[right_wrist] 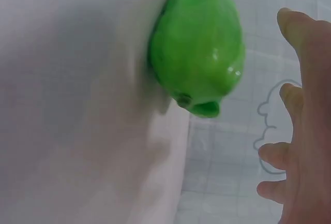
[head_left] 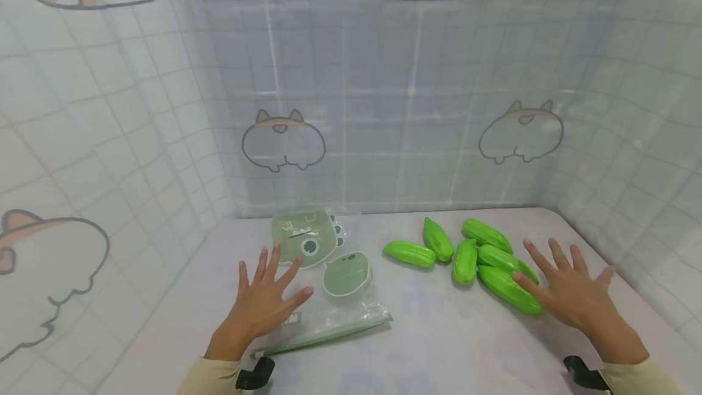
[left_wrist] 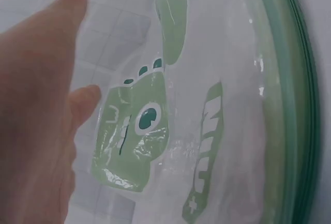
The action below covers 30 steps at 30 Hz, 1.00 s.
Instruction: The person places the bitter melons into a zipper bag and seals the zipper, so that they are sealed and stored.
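A clear zip bag (head_left: 351, 313) with a green printed dinosaur and a green zip strip (left_wrist: 302, 131) lies flat at the left of the table. My left hand (head_left: 263, 303) hovers over its left part, fingers spread, holding nothing. To the right lie several bright green cucumber-like vegetables (head_left: 466, 261), shiny and bumpy. Spread wide, my right hand (head_left: 576, 294) hangs beside the rightmost ones, its thumb overlapping the nearest vegetable (head_left: 507, 290) in the head view. In the right wrist view, the blunt end of one green vegetable (right_wrist: 199, 48) appears close to the fingers.
The white table (head_left: 428, 346) meets a pale grid-patterned curtain (head_left: 384, 108) with cartoon dogs at the back. Similar curtains stand along the left (head_left: 120, 108) and right (head_left: 641, 139) sides.
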Each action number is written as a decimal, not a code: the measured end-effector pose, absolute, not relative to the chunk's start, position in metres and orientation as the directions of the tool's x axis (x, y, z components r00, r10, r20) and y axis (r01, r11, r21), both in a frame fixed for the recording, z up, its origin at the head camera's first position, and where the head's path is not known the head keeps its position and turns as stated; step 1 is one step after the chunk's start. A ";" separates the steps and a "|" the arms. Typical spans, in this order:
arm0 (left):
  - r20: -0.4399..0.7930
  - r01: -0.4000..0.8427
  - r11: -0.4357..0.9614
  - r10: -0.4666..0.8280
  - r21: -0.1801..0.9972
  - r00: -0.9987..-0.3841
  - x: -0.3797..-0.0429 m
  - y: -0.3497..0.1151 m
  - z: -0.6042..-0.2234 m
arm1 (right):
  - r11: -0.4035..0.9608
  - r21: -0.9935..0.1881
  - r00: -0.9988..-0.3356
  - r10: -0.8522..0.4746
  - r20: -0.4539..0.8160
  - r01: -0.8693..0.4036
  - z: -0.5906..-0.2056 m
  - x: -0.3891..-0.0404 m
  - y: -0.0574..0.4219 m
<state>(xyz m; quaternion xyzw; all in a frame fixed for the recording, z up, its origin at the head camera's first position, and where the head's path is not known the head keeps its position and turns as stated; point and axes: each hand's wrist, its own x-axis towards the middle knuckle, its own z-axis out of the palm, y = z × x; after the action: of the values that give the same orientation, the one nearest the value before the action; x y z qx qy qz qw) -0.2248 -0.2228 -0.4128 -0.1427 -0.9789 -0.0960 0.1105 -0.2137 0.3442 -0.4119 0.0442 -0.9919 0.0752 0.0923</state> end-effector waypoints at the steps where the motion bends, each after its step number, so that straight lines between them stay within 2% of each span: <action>1: 0.245 0.306 0.938 0.263 0.161 -0.933 -0.224 -0.223 -0.413 | 0.985 -0.137 -0.978 -0.075 0.195 -0.103 -0.413 -0.214 0.342; 10: 0.302 0.403 0.890 0.332 0.213 -0.893 -0.227 -0.220 -0.420 | 0.985 -0.095 -0.952 -0.114 0.283 -0.146 -0.421 -0.216 0.324; 15: 0.308 0.444 0.850 0.358 0.283 -0.882 -0.227 -0.217 -0.423 | 0.974 -0.100 -0.925 -0.159 0.345 -0.204 -0.420 -0.223 0.305; 20: 0.262 0.477 0.806 0.405 0.351 -0.876 -0.226 -0.213 -0.429 | 0.947 -0.119 -0.872 -0.220 0.438 -0.299 -0.420 -0.229 0.289; 27: 0.172 0.497 0.775 0.469 0.390 -0.866 -0.224 -0.212 -0.431 | 0.873 -0.180 -0.755 -0.268 0.599 -0.453 -0.424 -0.230 0.266; 30: 0.148 0.497 0.772 0.481 0.396 -0.864 -0.225 -0.213 -0.430 | 0.838 -0.230 -0.751 -0.278 0.599 -0.494 -0.426 -0.233 0.255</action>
<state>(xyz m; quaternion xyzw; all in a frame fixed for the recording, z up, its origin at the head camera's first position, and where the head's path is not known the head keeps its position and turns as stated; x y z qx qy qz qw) -0.2248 -0.2135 -0.4303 -0.2600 -0.9410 -0.2158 0.0188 -0.2332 0.2547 -0.4255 0.2109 -0.9160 0.1906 0.2830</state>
